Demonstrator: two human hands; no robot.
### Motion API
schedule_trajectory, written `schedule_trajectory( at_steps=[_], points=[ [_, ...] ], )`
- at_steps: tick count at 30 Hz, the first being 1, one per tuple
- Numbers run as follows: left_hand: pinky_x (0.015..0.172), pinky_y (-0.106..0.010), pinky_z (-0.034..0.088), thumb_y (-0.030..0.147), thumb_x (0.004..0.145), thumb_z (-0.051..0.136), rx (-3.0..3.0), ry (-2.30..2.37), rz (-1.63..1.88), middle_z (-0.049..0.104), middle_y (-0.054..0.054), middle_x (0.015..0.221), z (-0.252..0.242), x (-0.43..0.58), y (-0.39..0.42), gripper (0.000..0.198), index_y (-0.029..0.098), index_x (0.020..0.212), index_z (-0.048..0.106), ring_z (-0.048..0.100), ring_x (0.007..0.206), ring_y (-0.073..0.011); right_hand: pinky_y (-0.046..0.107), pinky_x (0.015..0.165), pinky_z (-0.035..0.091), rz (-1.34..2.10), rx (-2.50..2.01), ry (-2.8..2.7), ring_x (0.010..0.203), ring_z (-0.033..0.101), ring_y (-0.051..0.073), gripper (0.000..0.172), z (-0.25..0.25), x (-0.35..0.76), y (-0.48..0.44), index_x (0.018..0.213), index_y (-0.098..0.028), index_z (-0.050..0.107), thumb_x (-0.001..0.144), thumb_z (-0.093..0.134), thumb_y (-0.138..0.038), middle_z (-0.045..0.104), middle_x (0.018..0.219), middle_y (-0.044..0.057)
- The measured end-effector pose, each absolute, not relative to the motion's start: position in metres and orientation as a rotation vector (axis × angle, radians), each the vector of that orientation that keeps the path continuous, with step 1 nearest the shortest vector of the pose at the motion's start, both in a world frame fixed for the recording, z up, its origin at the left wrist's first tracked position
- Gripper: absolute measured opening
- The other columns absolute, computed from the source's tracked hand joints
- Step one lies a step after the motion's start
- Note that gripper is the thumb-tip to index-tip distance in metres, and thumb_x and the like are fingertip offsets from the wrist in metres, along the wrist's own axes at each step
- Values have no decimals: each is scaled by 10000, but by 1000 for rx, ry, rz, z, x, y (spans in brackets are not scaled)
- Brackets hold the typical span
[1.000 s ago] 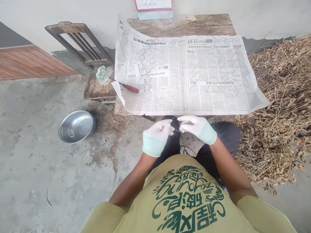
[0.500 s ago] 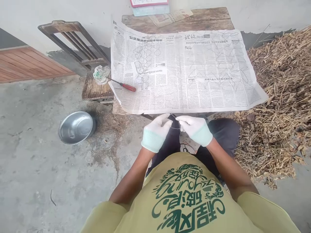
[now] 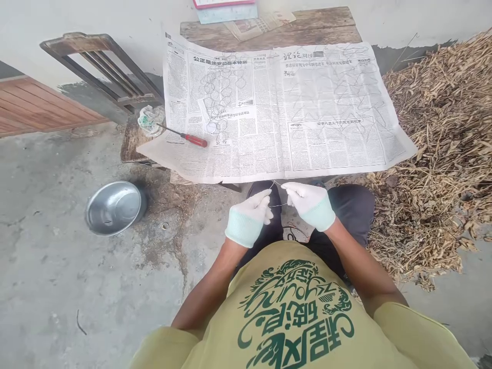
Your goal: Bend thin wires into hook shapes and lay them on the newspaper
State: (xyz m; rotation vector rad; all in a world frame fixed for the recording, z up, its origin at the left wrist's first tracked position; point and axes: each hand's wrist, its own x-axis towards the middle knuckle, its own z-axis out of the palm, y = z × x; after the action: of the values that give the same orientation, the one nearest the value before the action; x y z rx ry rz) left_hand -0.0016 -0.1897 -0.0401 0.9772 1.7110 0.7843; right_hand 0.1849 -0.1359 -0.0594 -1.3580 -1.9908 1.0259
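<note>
Both my hands wear white gloves with pale green cuffs, held over my lap just in front of the table edge. My left hand [image 3: 252, 211] pinches one side of a thin wire [image 3: 278, 205], and my right hand [image 3: 306, 199] pinches the other side. The wire looks bent into a loop, with its ends rising to a point between my fingertips. Beyond my hands, a newspaper [image 3: 253, 159] covers much of the table. Several bent wire shapes [image 3: 226, 84] lie on it, rounded ones to the left and angular ones to the right.
A red-handled screwdriver [image 3: 195, 140] lies at the newspaper's left edge. A crumpled plastic bag [image 3: 149, 121] sits on the wooden chair [image 3: 128, 139]. A metal basin [image 3: 115, 207] stands on the floor at left. Dried plant stalks [image 3: 442, 154] are heaped at right.
The view has shifted slightly. My left hand has moved a little down and its fingers have changed position on the wire. The newspaper's lower left corner now spreads out further left.
</note>
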Motion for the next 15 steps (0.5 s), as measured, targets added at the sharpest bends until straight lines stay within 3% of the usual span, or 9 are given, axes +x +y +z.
schedule_trajectory(
  at_steps=[9, 15],
  points=[
    [768, -291, 600, 418, 980, 602, 936, 1783, 862, 768, 1, 714, -33, -3, -186, 399, 203, 1275, 765, 723, 634, -147, 342, 933, 577, 1323, -1389, -1843, 784, 750, 157, 377, -48, 180, -140, 1308, -222, 730, 973, 564, -274, 796, 819, -24],
    [813, -316, 610, 420, 965, 633, 932, 1764, 954, 781, -20, 755, -33, -4, -185, 398, 172, 1243, 773, 737, 678, -159, 318, 803, 613, 1483, -1369, -1556, 688, 735, 144, 335, -50, 174, -147, 1190, -177, 765, 931, 563, -245, 786, 783, -3]
  ],
)
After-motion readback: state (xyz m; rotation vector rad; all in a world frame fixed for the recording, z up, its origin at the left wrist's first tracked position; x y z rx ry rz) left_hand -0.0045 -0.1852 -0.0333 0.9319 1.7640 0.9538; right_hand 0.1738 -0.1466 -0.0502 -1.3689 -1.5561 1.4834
